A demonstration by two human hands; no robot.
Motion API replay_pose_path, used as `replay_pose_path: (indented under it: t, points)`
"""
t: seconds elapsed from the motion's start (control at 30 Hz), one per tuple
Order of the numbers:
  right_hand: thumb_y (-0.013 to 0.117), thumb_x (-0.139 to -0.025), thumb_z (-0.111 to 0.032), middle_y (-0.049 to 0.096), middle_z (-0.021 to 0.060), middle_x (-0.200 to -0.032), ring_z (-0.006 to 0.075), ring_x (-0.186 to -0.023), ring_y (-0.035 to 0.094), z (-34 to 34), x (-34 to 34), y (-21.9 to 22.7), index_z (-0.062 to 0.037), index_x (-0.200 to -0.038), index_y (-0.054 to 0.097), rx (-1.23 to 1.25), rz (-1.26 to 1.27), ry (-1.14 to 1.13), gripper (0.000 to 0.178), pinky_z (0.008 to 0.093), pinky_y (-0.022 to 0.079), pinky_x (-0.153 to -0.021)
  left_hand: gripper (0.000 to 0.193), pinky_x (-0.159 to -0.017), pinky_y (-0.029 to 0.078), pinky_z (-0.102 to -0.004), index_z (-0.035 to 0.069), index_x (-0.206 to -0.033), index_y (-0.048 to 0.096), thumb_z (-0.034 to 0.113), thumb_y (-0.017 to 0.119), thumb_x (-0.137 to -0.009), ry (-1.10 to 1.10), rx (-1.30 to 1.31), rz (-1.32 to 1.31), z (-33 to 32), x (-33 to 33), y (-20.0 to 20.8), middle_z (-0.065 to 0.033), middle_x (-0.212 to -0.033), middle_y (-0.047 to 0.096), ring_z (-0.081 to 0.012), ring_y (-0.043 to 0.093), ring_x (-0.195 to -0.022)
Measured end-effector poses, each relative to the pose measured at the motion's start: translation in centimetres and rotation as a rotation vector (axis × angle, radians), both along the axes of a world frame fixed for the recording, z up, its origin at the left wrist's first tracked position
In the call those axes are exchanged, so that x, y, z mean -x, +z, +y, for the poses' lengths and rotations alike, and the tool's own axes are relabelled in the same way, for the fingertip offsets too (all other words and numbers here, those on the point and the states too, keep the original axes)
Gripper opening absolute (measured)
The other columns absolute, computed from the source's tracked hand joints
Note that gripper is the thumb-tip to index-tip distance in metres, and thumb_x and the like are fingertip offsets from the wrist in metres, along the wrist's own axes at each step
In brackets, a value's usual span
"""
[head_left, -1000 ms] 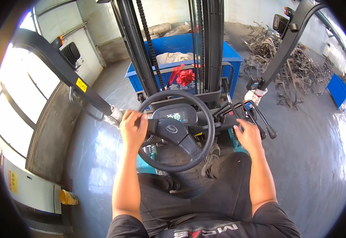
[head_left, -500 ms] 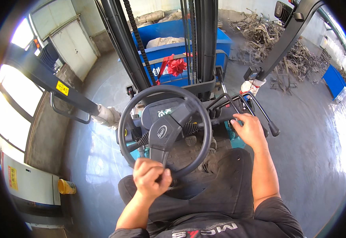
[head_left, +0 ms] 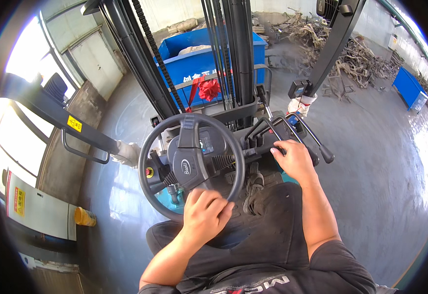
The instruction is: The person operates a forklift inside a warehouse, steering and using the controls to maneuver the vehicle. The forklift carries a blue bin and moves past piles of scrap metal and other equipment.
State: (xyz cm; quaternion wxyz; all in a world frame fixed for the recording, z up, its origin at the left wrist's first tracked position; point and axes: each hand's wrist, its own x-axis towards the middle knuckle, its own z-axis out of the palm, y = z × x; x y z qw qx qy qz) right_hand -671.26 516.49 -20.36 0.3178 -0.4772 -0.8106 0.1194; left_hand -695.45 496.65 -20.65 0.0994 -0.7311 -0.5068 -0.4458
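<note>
My left hand [head_left: 206, 215] is curled at the lower right rim of a black steering wheel [head_left: 188, 164], its fingers closed; whatever lies under the palm is hidden. Black control levers [head_left: 297, 131] with bent metal stems stand to the right of the wheel. My right hand [head_left: 295, 159] rests over the lever ends, fingers bent down around a lever whose knob it covers. One more lever's black knob [head_left: 326, 154] shows just right of that hand. A small display [head_left: 209, 143] sits behind the wheel, and my shoe [head_left: 254, 188] is on the floor plate.
Beyond the forklift mast [head_left: 138, 59] stands a blue metal bin [head_left: 194, 68], with a red ribbon bow [head_left: 209, 89] in front. Scrap metal [head_left: 356, 68] is heaped at the back right near a smaller blue bin [head_left: 410, 88]. A yellow bucket [head_left: 85, 216] stands left beside a white cabinet [head_left: 42, 206].
The steering wheel has turned counter-clockwise, and my left hand has moved right along with its lower rim. My right hand stays at the levers. The surroundings have shifted slightly in view.
</note>
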Motion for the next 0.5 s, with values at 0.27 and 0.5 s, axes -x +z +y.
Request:
replay_pose_path:
  t: [0.27, 0.5]
  points:
    - [0.075, -0.094, -0.028, 0.076, 0.0193, -0.106, 0.0396, -0.099, 0.072, -0.8, 1.4, 2.4, -0.0037, -0.113, 0.079, 0.125, -0.017, -0.037, 0.031, 0.0465, 0.056, -0.09, 0.017, -0.081, 0.052, -0.0442, 0.01, -0.084, 0.072, 0.024, 0.075, -0.093, -0.055, 0.126, 0.284, 11.1, 1.0, 6.6, -0.0101, -0.084, 0.063, -0.033, 0.062, -0.084]
    - [0.074, -0.094, -0.029, 0.077, 0.0205, -0.112, 0.0397, -0.106, 0.073, -0.7, 2.9, 4.2, -0.0038, -0.114, 0.079, 0.171, -0.077, -0.052, 0.032, 0.0435, 0.056, -0.092, 0.035, -0.084, 0.055, -0.0512, 0.004, -0.081, 0.075, 0.03, 0.064, -0.102, 0.611, 0.059, 0.002, 13.6, 16.5, 8.4, -0.0155, -0.082, 0.071, -0.0401, 0.069, -0.088]
